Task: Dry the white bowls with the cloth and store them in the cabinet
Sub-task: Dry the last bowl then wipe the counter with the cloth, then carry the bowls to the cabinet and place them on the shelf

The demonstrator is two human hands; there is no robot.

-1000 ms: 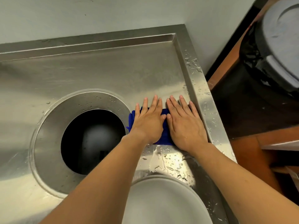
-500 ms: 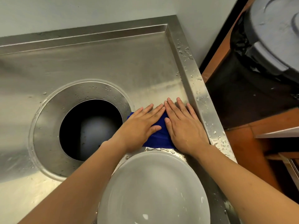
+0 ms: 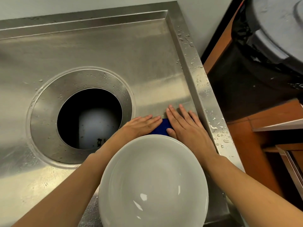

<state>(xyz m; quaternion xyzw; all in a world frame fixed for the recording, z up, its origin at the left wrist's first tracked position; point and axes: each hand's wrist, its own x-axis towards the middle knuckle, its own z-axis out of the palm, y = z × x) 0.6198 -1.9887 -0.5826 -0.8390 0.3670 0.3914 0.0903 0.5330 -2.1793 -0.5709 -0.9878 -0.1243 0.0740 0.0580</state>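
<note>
While both hands are flat, nothing is gripped. White bowl (image 3: 153,181) sits nearest, upright on the wet stainless counter (image 3: 114,51), its far rim overlapping the blue cloth (image 3: 161,127). Only one bowl is visible; no cabinet is in frame.

Left hand (image 3: 139,126) and right hand (image 3: 183,125) lie palm-down just beyond the bowl, fingers extended and together, pressing the cloth onto the steel. Neither is clamped on anything.

Likely step: getting the cloth ready, then picking it up. To do it well, bunch the cloth into one palm, steady the bowl by its rim with the other, and wipe the inside first; droplets show on the bowl's inner wall.

Beyond to the left, a round waste chute opening (image 3: 90,118). Far right, a dark lidded bin (image 3: 270,38) on the floor.

No readable brands, labels or writing.
</note>
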